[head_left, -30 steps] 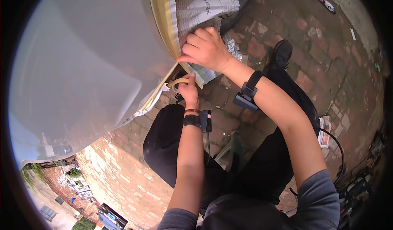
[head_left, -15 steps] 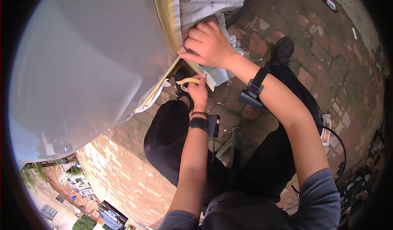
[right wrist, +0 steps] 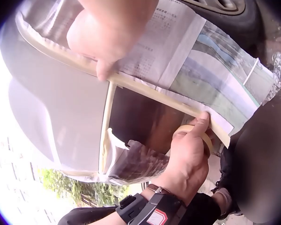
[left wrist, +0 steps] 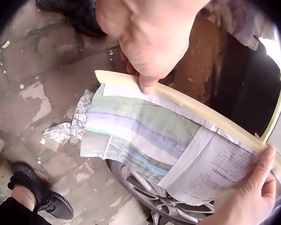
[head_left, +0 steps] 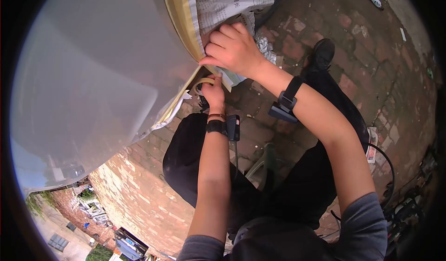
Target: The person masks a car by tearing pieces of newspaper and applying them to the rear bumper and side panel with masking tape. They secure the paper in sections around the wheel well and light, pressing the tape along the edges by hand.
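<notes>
My left hand (head_left: 213, 92) holds a roll of masking tape (right wrist: 206, 139) and, with its thumb, pinches the free end of a masking tape strip (left wrist: 201, 107). The strip runs along the edge of a printed newspaper sheet (left wrist: 140, 126). At the strip's other end, my right hand (head_left: 234, 49) presses its thumb on the tape by the corner of a light grey car body panel (head_left: 107, 70). The other fingers of that hand are curled in front of the newspaper. Between the hands, a dark opening (right wrist: 143, 115) shows below the strip.
A car wheel (left wrist: 145, 187) stands behind the newspaper. Crumpled foil (left wrist: 79, 117) lies beside it on the brick ground (head_left: 278, 131). More tape and torn covering (head_left: 169, 112) line the panel's lower edge. My black shoe (head_left: 324, 54) is on the right.
My left hand moved down and right with the tape roll and strip end, then came back up toward the panel. The right hand stays at the panel corner.
</notes>
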